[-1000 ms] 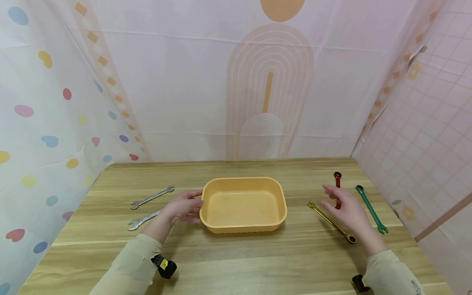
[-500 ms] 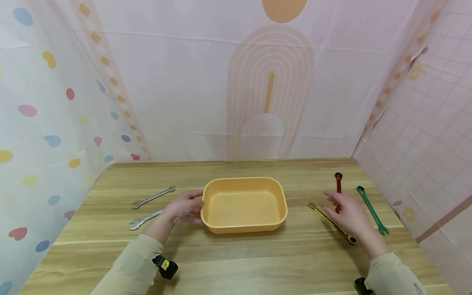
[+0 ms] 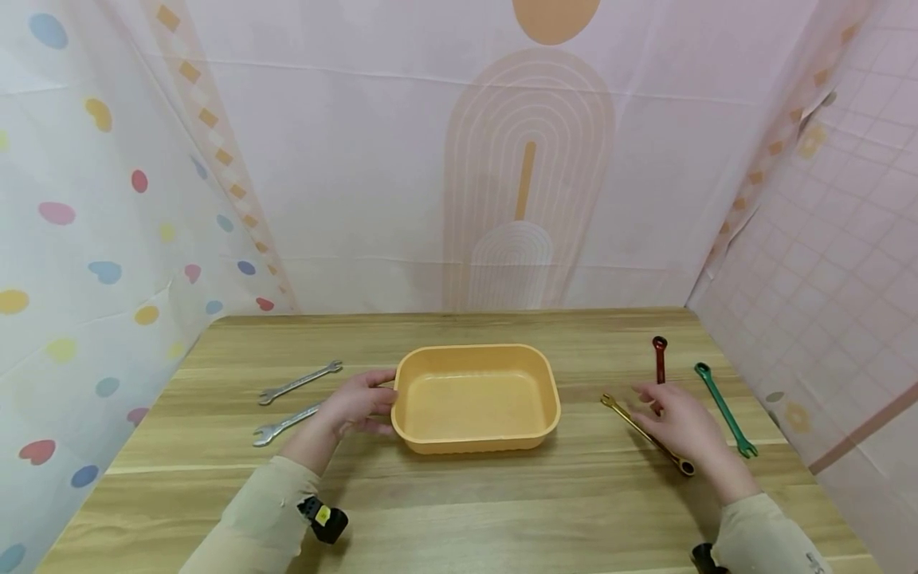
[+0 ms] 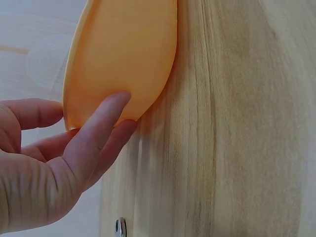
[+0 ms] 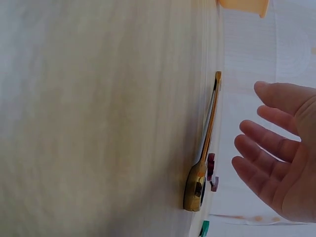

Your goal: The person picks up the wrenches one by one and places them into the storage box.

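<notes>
An empty orange tray (image 3: 475, 355) sits mid-table. My left hand (image 3: 356, 402) rests against its left end; in the left wrist view straight fingers (image 4: 101, 128) touch the tray's outer wall (image 4: 128, 54), the thumb near the rim. My right hand (image 3: 677, 421) hovers open, fingers spread, just over a gold wrench (image 3: 648, 434) that lies diagonally on the wood. The right wrist view shows the open right hand (image 5: 276, 148) apart from the gold wrench (image 5: 207, 133).
A red wrench (image 3: 658, 359) and a green wrench (image 3: 723, 408) lie beyond and right of my right hand. Two silver wrenches (image 3: 300, 381) (image 3: 281, 426) lie left of my left hand. The wooden table (image 3: 459, 502) is closed in by fabric walls on three sides.
My right hand has come down and slightly nearer, closer to the gold wrench. The left hand and the tray have stayed put.
</notes>
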